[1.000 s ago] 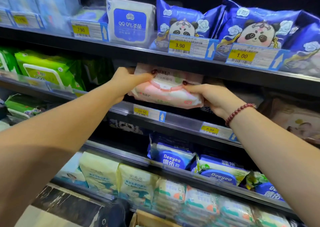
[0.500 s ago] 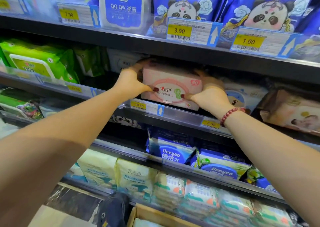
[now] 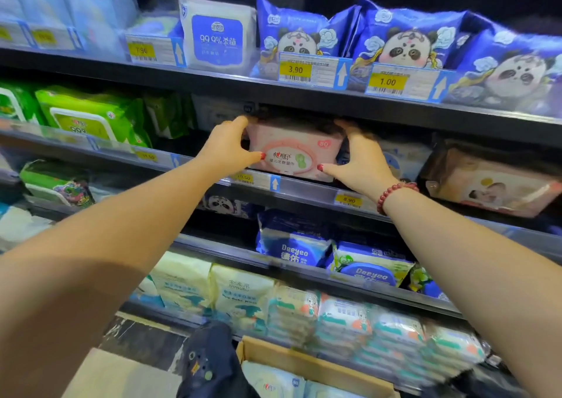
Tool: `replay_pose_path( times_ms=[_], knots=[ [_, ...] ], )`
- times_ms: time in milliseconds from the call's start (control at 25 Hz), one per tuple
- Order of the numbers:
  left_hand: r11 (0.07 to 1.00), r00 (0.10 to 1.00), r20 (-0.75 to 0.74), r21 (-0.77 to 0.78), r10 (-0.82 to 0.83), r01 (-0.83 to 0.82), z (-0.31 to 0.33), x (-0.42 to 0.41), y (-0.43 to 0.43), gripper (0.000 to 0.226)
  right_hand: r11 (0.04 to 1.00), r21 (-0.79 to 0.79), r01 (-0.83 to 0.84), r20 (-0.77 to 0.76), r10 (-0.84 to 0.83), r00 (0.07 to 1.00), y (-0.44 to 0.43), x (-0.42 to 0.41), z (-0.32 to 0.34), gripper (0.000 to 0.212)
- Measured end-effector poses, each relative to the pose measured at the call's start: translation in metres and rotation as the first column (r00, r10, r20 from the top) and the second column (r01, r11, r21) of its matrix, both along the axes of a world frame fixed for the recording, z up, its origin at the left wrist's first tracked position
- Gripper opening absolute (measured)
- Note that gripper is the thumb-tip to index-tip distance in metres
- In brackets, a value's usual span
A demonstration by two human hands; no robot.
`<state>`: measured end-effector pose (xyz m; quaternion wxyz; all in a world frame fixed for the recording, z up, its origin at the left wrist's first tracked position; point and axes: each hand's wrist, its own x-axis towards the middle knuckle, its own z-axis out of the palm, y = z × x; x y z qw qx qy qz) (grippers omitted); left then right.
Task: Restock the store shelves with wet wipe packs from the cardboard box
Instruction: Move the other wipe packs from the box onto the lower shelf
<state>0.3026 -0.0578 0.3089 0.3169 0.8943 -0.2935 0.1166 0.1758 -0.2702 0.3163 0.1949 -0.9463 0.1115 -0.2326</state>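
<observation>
Gripping the pack (image 3: 293, 151) at both ends: with left hand (image 3: 226, 149) curled round its left end, with right hand (image 3: 362, 160) round its right, thumbs on the front; standing upright on the shelf (image 3: 304, 190), beneath panda packs (image 3: 298, 37); down below, an open box (image 3: 319, 364).

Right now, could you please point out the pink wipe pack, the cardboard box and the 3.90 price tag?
pink wipe pack (image 3: 292, 151): head view, centre of its front label.
cardboard box (image 3: 304, 364): head view, inside of its far wall.
3.90 price tag (image 3: 295, 69): head view, its yellow price patch.
</observation>
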Motion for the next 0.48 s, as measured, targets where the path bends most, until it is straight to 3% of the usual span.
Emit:
replay_pose_path(
  times_ms=[280, 480],
  knots=[
    [0.985, 0.984, 0.058, -0.002, -0.170, 0.171, -0.027, -0.109, 0.022, 0.054, 0.945, -0.308, -0.113, 0.009, 0.121, 0.993, 0.021, -0.120, -0.034, 0.068],
    [0.957, 0.966, 0.009, 0.137, -0.259, 0.255, -0.091, -0.178, 0.023, 0.059, 0.925, -0.346, -0.155, -0.093, 0.130, 0.987, 0.034, -0.187, -0.099, 0.068]
  ],
)
